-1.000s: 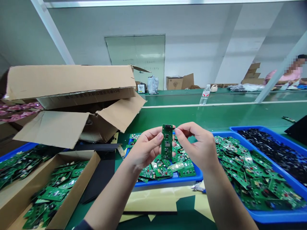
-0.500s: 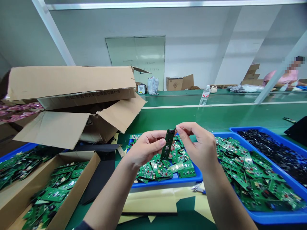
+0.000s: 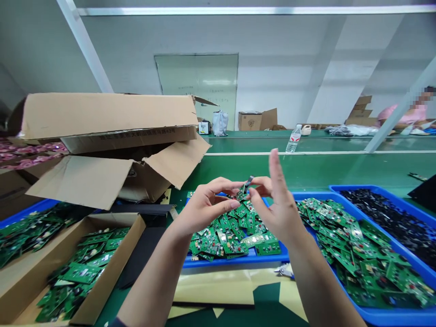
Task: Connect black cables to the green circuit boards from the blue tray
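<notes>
Over the middle blue tray (image 3: 235, 260), my left hand (image 3: 204, 204) pinches a green circuit board (image 3: 242, 192) between thumb and fingers. The board is tilted nearly edge-on, so little of its face shows. At its upper end sticks up a small dark grey strip (image 3: 250, 180). My right hand (image 3: 277, 202) closes thumb and fingers at that strip, with its index finger stretched upward. Whether the strip is fixed to the board, I cannot tell. Below both hands lie loose circuit boards (image 3: 218, 238) in the tray.
On the right stand a blue tray (image 3: 374, 313) of circuit boards and another with small black parts (image 3: 374, 209). Cutters (image 3: 285, 270) lie by the middle tray. Left are a cardboard box (image 3: 116, 268) of boards and large cartons (image 3: 109, 113). A person (image 3: 405, 113) sits far right.
The board has turned from showing its broad face to nearly edge-on. My right index finger has lifted upright, and the grey strip now shows at the board's top. The view has shifted slightly.
</notes>
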`<state>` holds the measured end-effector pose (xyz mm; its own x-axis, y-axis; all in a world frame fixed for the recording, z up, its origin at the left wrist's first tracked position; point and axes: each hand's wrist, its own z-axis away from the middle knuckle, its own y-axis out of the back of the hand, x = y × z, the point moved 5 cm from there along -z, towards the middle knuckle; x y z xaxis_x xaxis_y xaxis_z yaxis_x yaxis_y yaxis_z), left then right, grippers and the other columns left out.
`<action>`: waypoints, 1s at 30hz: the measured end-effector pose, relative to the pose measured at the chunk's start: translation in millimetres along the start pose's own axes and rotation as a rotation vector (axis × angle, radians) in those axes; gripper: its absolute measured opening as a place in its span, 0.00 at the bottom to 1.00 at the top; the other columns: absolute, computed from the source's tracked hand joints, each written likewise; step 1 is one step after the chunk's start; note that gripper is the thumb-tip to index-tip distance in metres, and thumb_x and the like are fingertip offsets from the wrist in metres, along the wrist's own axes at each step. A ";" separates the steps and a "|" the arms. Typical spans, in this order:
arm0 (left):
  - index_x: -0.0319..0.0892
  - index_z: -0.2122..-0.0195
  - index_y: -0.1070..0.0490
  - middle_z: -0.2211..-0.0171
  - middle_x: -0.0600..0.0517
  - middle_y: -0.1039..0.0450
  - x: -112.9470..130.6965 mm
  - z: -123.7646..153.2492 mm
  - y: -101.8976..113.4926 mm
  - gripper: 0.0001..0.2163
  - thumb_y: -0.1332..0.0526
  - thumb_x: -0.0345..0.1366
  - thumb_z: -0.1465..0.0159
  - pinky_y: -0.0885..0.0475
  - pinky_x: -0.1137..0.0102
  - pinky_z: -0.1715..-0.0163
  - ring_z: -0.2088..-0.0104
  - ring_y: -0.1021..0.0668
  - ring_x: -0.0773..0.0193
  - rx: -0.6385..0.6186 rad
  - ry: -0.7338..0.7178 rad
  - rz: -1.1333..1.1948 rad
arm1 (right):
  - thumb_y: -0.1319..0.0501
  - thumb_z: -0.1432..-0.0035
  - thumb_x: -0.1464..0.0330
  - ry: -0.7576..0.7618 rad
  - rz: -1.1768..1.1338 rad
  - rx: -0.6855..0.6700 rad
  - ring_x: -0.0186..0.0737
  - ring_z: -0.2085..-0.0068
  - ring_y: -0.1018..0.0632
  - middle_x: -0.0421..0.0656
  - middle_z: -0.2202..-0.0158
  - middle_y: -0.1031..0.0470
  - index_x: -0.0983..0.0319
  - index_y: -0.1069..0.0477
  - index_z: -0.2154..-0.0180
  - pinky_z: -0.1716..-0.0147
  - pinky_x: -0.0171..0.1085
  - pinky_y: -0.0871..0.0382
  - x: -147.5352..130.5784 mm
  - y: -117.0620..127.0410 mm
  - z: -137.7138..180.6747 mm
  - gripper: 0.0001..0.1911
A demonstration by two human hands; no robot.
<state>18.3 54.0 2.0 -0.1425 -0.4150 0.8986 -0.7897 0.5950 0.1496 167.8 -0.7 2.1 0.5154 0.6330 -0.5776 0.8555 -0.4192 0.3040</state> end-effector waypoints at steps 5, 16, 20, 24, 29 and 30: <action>0.48 0.52 0.23 0.59 0.48 0.28 6.0 1.9 -0.4 0.15 0.34 0.36 0.41 0.25 0.65 0.56 0.58 0.25 0.62 0.030 -0.105 -0.142 | 0.41 0.40 0.70 -0.070 -0.038 0.173 0.37 0.70 0.22 0.42 0.67 0.24 0.59 0.30 0.50 0.68 0.39 0.23 7.3 18.2 0.2 0.15; 0.50 0.50 0.25 0.61 0.50 0.31 14.6 4.5 -5.1 0.15 0.35 0.32 0.39 0.27 0.67 0.61 0.62 0.26 0.64 0.021 -0.257 -0.385 | 0.40 0.42 0.73 0.030 -0.057 0.008 0.35 0.71 0.24 0.40 0.72 0.24 0.60 0.29 0.69 0.70 0.35 0.26 -9.4 16.0 0.5 0.04; 0.49 0.50 0.25 0.62 0.50 0.31 14.9 4.1 -5.4 0.15 0.36 0.34 0.38 0.26 0.66 0.62 0.63 0.26 0.64 0.026 -0.245 -0.375 | 0.41 0.42 0.73 0.085 -0.012 -0.019 0.36 0.70 0.24 0.40 0.72 0.24 0.60 0.29 0.69 0.70 0.36 0.27 -12.9 15.7 -0.9 0.04; 0.48 0.50 0.25 0.63 0.50 0.30 15.6 4.0 -5.8 0.14 0.36 0.35 0.38 0.26 0.66 0.61 0.63 0.26 0.64 0.021 -0.228 -0.365 | 0.42 0.41 0.73 0.141 0.028 -0.036 0.36 0.70 0.24 0.40 0.72 0.24 0.59 0.28 0.67 0.71 0.37 0.28 -15.0 15.4 -1.9 0.05; 0.47 0.51 0.24 0.61 0.49 0.29 11.2 3.5 -5.5 0.14 0.36 0.35 0.38 0.27 0.66 0.61 0.62 0.26 0.63 0.043 -0.208 -0.353 | 0.43 0.41 0.76 0.250 0.101 -0.046 0.36 0.70 0.24 0.41 0.70 0.25 0.59 0.29 0.65 0.70 0.37 0.28 -18.3 15.3 -2.8 0.07; 0.47 0.51 0.24 0.61 0.49 0.29 9.7 3.2 -5.4 0.14 0.36 0.35 0.38 0.27 0.67 0.61 0.61 0.26 0.63 0.050 -0.200 -0.348 | 0.42 0.41 0.76 0.269 0.118 -0.049 0.36 0.69 0.24 0.41 0.70 0.25 0.59 0.29 0.65 0.70 0.37 0.28 -18.6 15.6 -2.7 0.07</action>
<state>19.3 44.5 8.6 0.0289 -0.7146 0.6989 -0.8385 0.3633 0.4061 171.7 -17.3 19.6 0.6006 0.7343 -0.3163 0.7868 -0.4723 0.3974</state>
